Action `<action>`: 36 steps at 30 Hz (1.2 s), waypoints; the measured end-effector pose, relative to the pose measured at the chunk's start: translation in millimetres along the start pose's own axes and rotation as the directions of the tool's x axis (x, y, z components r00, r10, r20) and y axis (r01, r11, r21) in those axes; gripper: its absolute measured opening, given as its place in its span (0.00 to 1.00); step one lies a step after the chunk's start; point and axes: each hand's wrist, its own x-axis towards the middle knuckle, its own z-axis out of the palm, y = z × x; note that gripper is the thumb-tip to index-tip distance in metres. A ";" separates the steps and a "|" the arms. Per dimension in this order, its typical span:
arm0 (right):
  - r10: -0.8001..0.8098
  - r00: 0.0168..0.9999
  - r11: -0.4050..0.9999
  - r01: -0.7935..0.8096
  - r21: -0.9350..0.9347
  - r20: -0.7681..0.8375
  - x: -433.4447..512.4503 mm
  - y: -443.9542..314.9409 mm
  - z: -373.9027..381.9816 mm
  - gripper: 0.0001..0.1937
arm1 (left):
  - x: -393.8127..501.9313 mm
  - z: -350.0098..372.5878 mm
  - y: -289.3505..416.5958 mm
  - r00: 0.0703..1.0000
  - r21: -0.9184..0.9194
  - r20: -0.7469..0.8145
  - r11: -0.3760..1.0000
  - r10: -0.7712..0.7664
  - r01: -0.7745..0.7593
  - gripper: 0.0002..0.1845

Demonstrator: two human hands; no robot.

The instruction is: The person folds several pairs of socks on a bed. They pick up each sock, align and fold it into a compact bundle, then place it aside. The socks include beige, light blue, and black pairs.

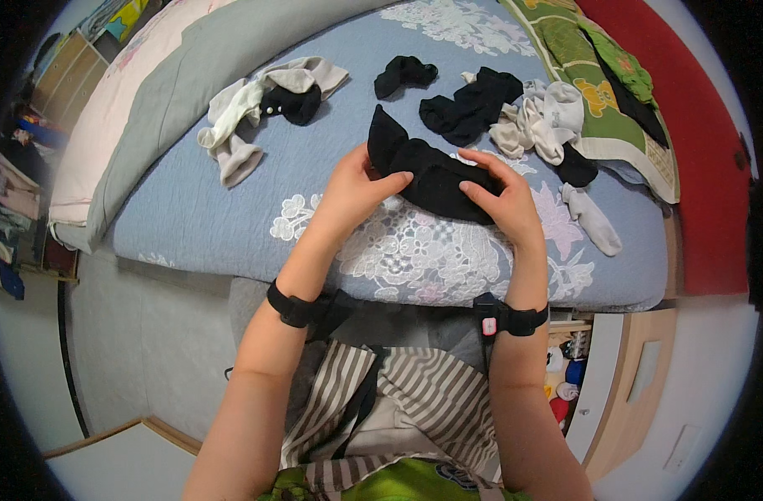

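Note:
Between my two hands is a black sock (pixel 447 188), or a pair laid together, stretched over the bed's white floral pattern. My left hand (pixel 359 188) grips its left part, thumb on top. At the other end, my right hand (pixel 507 197) pinches the fabric between thumb and fingers. Just beyond lie a small black sock (pixel 403 75) and a crumpled black sock bundle (pixel 475 103). To the right of that bundle is a heap of white and beige socks (pixel 544 119). A single light grey sock (pixel 593 219) rests near my right hand.
Pale socks (pixel 237 119) lie left on the blue bedspread (pixel 187 232) with a black sock (pixel 297 103). A green bear-patterned blanket (pixel 607 106) covers the far right corner. Below the bed's right edge, an open drawer (pixel 632 369) holds several colourful rolled items.

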 end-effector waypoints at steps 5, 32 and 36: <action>-0.069 0.985 0.954 0.019 0.299 0.158 -9.4 -3.7 -1.2 0.22 | -4.6 0.7 10.9 0.996 -0.284 0.052 0.955 -0.078 0.089 0.13; 0.094 0.922 0.994 -0.105 0.010 0.375 -14.5 -27.2 51.8 0.22 | 19.8 -35.0 -22.2 0.999 0.046 -0.052 0.999 0.009 -0.006 0.41; -0.052 0.849 0.998 0.063 -0.003 0.525 -17.3 -26.2 41.8 0.28 | 21.1 -31.2 -27.3 0.987 0.300 -0.100 0.949 0.127 -0.092 0.40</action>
